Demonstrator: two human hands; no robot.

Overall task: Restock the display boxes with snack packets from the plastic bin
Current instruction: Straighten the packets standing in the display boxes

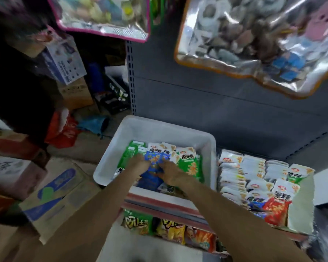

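both forearms outstretched, left hand and right hand on blue packets

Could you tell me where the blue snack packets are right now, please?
In the head view they lie in the middle of the white plastic bin, between green packets; the blue snack packets sit between the left hand and right hand.

Both hanging bags blur and run off the top edge; the hands hide the blue packets beneath.
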